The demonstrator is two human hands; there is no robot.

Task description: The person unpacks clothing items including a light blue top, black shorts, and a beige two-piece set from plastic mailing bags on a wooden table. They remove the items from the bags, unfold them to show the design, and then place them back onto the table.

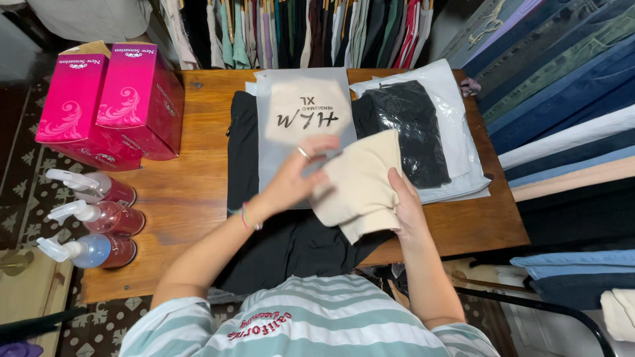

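I hold a folded cream garment [360, 185] between both hands above a wooden table [192, 178]. My left hand [296, 177], with a ring on one finger and bracelets at the wrist, presses on the garment's left side. My right hand [405, 205] grips its right lower edge. Under it lies a translucent grey zip bag [291, 112] with a cream garment inside, on top of a black garment [278, 244] spread over the table. To the right lies a clear bag holding black clothing [413, 129].
Two pink boxes [109, 99] stand at the table's left end, with three pump bottles [99, 221] lying in front of them. Hanging clothes [311, 30] line the far side. Stacks of folded trousers [569, 92] fill the right.
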